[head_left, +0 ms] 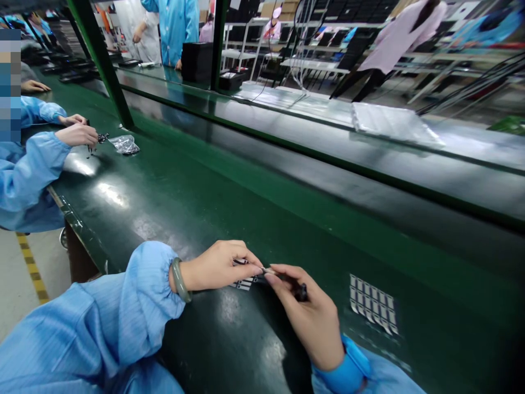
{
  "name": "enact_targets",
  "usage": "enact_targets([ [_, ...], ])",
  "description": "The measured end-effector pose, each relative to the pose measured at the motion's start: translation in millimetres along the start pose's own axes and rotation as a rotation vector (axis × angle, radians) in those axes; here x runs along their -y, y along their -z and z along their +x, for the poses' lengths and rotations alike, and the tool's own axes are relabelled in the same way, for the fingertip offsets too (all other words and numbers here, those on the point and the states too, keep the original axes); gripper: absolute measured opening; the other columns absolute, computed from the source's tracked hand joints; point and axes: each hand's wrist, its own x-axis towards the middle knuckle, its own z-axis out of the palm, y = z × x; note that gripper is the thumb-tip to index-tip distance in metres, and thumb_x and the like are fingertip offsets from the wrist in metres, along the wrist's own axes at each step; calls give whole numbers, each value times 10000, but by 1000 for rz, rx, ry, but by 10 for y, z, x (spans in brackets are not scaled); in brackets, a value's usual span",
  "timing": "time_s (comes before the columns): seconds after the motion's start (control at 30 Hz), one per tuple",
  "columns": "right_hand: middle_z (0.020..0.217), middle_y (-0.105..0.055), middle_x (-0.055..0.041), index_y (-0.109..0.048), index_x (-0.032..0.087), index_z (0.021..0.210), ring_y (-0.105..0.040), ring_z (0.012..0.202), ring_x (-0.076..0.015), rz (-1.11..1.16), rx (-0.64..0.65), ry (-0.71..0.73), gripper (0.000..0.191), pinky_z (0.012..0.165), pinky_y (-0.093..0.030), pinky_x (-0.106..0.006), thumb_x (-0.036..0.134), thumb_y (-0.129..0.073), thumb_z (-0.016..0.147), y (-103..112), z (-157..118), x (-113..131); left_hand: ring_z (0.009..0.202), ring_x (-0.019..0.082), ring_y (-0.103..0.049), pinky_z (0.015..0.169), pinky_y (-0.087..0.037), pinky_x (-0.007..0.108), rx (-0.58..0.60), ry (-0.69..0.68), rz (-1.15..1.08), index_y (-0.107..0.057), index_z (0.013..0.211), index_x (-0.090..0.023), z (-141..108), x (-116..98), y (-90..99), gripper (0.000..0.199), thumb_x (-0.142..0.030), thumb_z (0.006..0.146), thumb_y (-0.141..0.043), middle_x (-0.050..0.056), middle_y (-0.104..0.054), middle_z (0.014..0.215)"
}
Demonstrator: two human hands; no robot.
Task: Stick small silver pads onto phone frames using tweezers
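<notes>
My left hand (pixel 223 265), with a green bangle at its wrist, pinches one end of a tiny part whose shape is too small to make out. The thumb and forefinger of my right hand (pixel 305 306) close on the same spot, fingertips nearly touching the left ones. A small black piece (pixel 302 293) is tucked in the curled fingers of my right hand. Under my left hand lies a sheet with pale and dark strips (pixel 245 284), partly hidden. A similar sheet of pale rectangular pieces (pixel 373 303) lies on the green table (pixel 197 202) to the right.
At the left, a co-worker's hands (pixel 77 131) handle small black parts beside a clear plastic bag (pixel 124 144). A green post (pixel 102 65) rises from the table. Beyond the raised ledge lies a clear plastic sheet (pixel 394 125); people stand farther back.
</notes>
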Motion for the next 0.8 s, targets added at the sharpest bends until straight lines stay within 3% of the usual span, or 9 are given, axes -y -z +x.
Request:
enact_targets([
  [0.17, 729, -635, 4, -655, 230, 797, -580, 644, -145, 46, 91, -37, 166, 580, -447, -246, 352, -580, 880, 17, 22, 42, 710, 93, -567, 681, -424, 187, 17, 56, -31, -721, 871, -164, 1, -14, -4, 119, -215, 824, -624, -4, -597, 762],
  [0.47, 661, -607, 10, -650, 233, 766, -567, 591, -140, 63, 105, -43, 207, 574, -453, -248, 361, -550, 894, 32, 19, 79, 694, 87, -552, 665, -409, 181, 18, 28, -56, -723, 860, -138, -13, -31, -11, 131, -220, 825, -627, -4, -588, 730],
  [0.6, 725, -633, 2, -658, 232, 863, -558, 600, -135, 105, 64, -86, 152, 545, -449, -233, 374, -606, 853, 13, 6, 43, 775, 109, -588, 725, -435, 195, 1, 55, -152, -695, 894, -123, -2, -10, -30, 143, -223, 821, -622, 25, -653, 840],
  [0.8, 691, -633, -8, -657, 207, 912, -579, 615, -150, 180, 88, -229, 250, 558, -464, -241, 438, -615, 828, -5, 11, 21, 820, 135, -600, 751, -457, 229, -33, 136, -289, -642, 1021, -123, 18, 31, -48, 249, -250, 807, -630, 44, -659, 885],
])
